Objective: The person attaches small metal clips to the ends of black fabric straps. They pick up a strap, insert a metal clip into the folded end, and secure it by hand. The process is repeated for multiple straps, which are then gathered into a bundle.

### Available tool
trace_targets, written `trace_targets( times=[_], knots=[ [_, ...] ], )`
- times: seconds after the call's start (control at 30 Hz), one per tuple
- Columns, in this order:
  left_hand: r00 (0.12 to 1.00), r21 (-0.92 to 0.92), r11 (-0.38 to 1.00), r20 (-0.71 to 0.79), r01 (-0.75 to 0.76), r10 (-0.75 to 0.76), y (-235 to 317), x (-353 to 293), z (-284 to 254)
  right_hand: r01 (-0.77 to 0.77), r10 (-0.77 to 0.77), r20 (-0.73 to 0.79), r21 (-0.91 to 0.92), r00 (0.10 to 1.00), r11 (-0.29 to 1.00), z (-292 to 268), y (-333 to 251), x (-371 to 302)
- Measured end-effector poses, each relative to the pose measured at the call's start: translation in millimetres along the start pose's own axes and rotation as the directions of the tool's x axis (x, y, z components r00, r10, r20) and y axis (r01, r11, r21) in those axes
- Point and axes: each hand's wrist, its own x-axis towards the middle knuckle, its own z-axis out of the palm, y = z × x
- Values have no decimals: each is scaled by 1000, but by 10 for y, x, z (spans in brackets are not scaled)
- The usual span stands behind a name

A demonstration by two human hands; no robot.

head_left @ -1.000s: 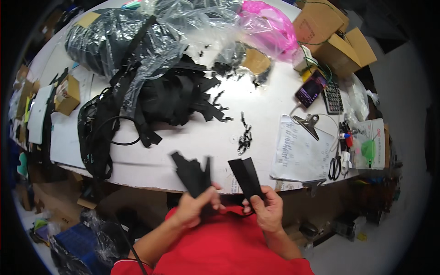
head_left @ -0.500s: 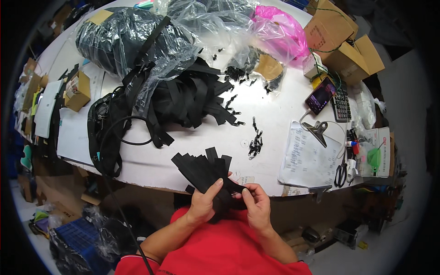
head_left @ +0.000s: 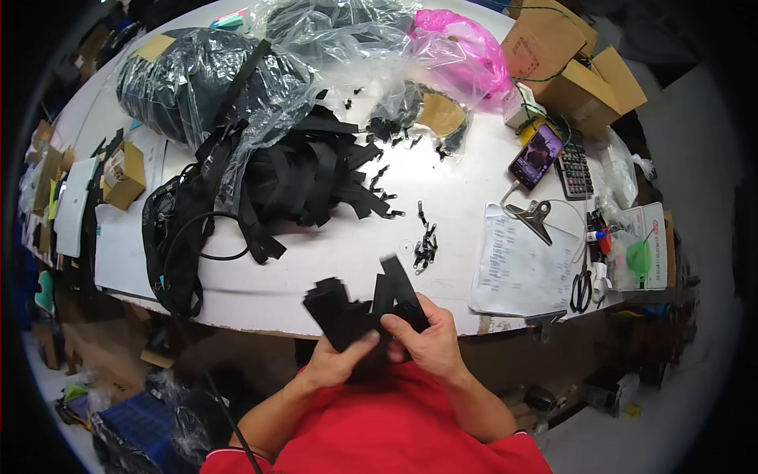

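Black zipper strips are split between my two hands at the table's near edge. My left hand point(head_left: 335, 363) is closed round a thick stacked bundle of zipper strips point(head_left: 332, 310), its thumb pressing along the side. In my right hand point(head_left: 436, 343), a few more zipper strips point(head_left: 399, 294) are pinched under the thumb, their ends spread apart and pointing away from me. The lower parts of both bunches are dark and hidden by the hands. Beyond them lies a small cluster of loose black zipper sliders point(head_left: 425, 249).
A large pile of black zipper strips point(head_left: 300, 174) covers the left of the table point(head_left: 339, 245), beside plastic-wrapped bundles point(head_left: 181, 87). Rightward are a clipboard with papers point(head_left: 521, 268), a phone point(head_left: 537, 156), a calculator point(head_left: 575, 174), scissors point(head_left: 581, 291) and cardboard boxes point(head_left: 592, 87).
The single fanned bunch has parted into two. My right hand has turned upward and now grips a few strips, while my left has moved slightly left and down with the rest.
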Motion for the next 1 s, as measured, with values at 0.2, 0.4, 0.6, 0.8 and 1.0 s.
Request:
trace_targets(
  times=[0.2, 0.4, 0.6, 0.8, 1.0],
  knots=[
    [949, -25, 979, -249, -204, 192, 306, 90, -233, 288, -319, -67, -289, 945, 913, -226, -119, -67],
    [971, 186, 975, 225, -120, 77, 144, 278, -180, 278, -267, 80, -205, 960, 938, -81, -179, -66],
    [959, 148, 988, 267, 52, -91, -41, 393, -4, 94, -120, -162, -164, 979, 982, -146, 14, -6],
    [974, 184, 960, -48, -210, 222, 86, 270, 14, 283, -386, -249, -363, 888, 888, -260, 25, 7],
    [984, 424, 898, -76, -115, 162, 170, 197, 46, 321, -527, -221, -585, 821, 745, -318, -30, 3]
  ],
)
